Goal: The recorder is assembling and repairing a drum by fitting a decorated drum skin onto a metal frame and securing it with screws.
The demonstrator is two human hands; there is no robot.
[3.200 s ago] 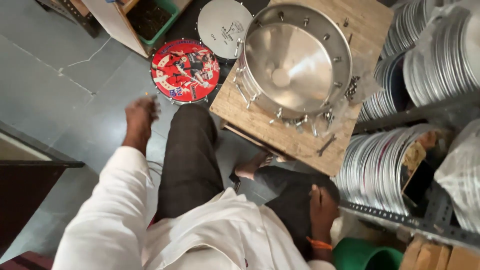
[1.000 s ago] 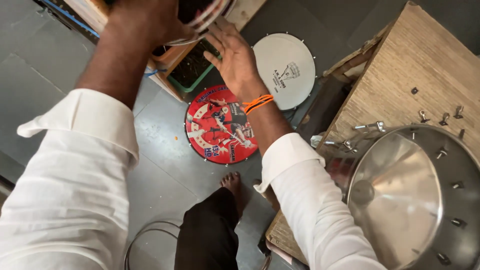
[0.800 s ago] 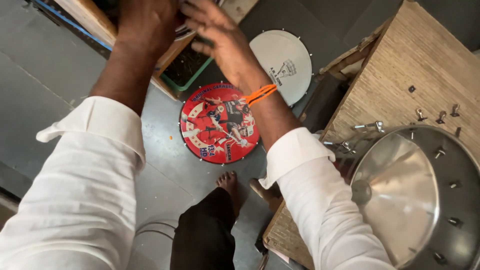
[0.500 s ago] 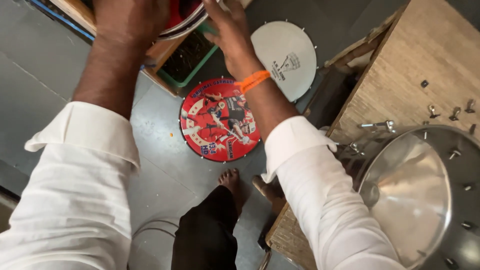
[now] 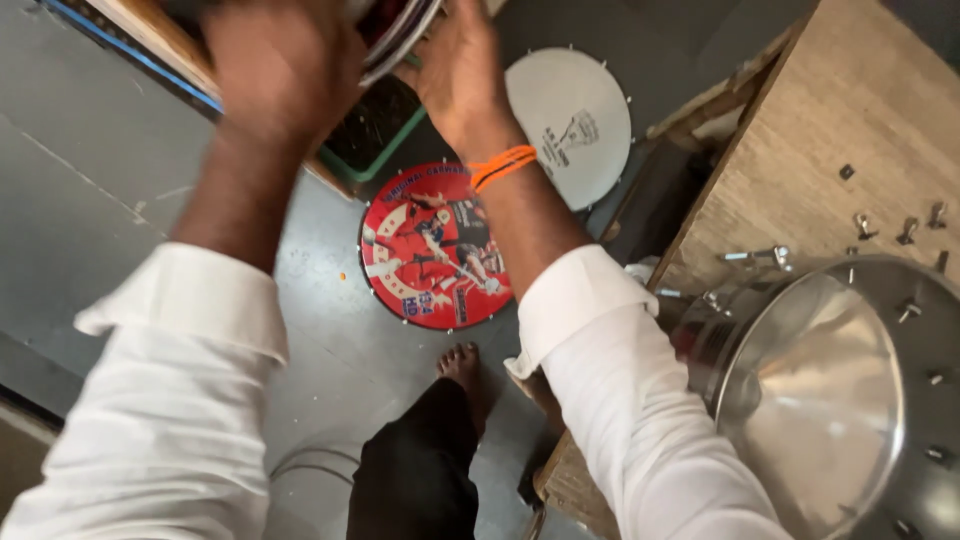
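Left hand [image 5: 285, 70] and right hand [image 5: 460, 75], reaching up, close on a round hoop [image 5: 400, 35] from either side, steadying it

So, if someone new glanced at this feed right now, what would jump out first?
Probably the two raised arms in white sleeves: the left hand and right hand grip a stack of round rimmed discs at the top edge, above a green crate. Next, the bright red printed disc lying on the grey floor beside a plain white disc. At the right, a shiny steel drum shell rests on a wooden bench.
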